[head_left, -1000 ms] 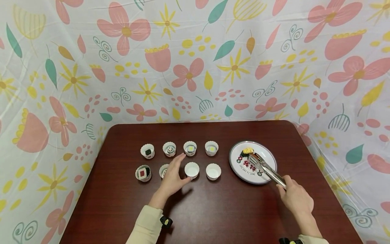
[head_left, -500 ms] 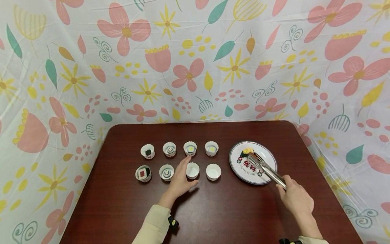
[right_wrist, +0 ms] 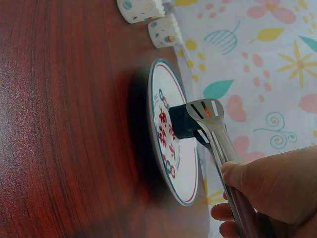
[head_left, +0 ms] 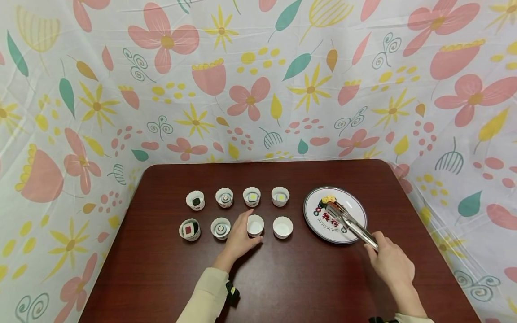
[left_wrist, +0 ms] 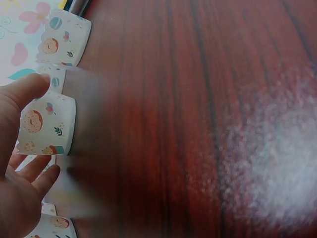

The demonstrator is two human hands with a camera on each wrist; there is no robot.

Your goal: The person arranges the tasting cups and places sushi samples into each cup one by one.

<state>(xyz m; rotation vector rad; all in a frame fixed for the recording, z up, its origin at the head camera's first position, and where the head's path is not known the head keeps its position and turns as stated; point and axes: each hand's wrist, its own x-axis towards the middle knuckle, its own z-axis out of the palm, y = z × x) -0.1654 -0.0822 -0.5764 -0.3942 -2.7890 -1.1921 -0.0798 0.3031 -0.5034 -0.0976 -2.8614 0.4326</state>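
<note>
My left hand (head_left: 238,240) holds a white paper baking cup (head_left: 256,226) in the front row, thumb on the near side and fingers along the far left. In the left wrist view the thumb and fingers (left_wrist: 47,181) lie either side of that cup's printed wall. My right hand (head_left: 392,264) grips metal tongs (head_left: 361,231), reaching over a round plate (head_left: 355,202) with red lettering. The tong heads sit around a dark-sided sushi piece (right_wrist: 181,122) with some orange showing between the slots. Beside it on the plate is a yellow-topped sushi piece (head_left: 328,199).
Paper cups form two rows on the brown table (head_left: 282,278). The back-row cups and two front-left cups hold sushi pieces, such as the red-centred one (head_left: 188,230). Right of my left hand stands another unfilled cup (head_left: 282,228). Flowered cloth (head_left: 250,134) hangs behind the table.
My left hand has moved right, uncovering the sushi-filled cup to its left, and closed in on the unfilled cup. The tong heads have shifted slightly left over the plate.
</note>
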